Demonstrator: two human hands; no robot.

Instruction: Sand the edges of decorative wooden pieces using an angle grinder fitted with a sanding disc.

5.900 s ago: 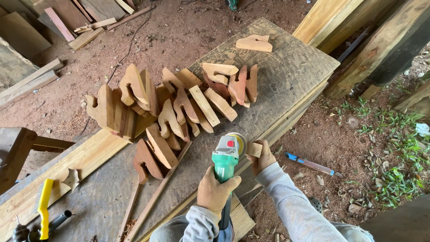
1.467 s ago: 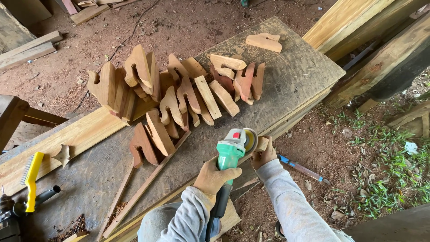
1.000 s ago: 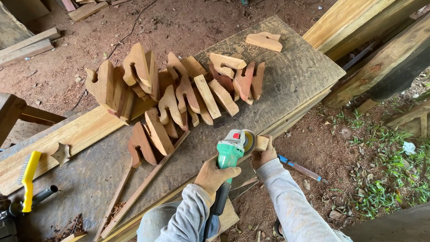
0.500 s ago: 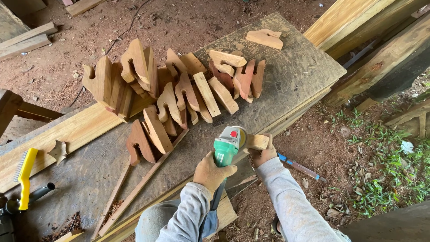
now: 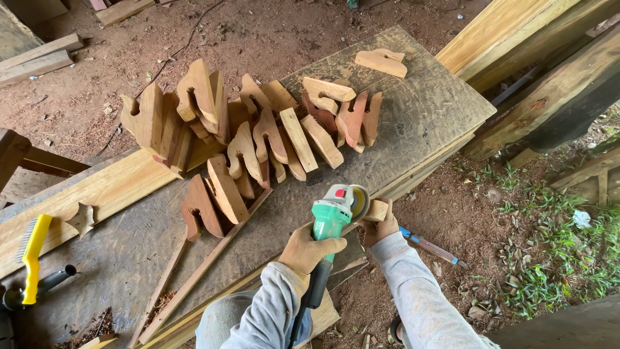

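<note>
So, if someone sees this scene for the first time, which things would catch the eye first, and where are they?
First the green angle grinder at the bottom centre, gripped by the left hand, with its disc against a small wooden block held in the right hand. Next, the crowded heap of curved wooden cutouts in the middle of the worn board. At the far left lies a yellow wire brush.

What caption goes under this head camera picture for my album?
Left hand grips a green angle grinder against a small wood block held by the right hand, beside cut wooden pieces.
</note>
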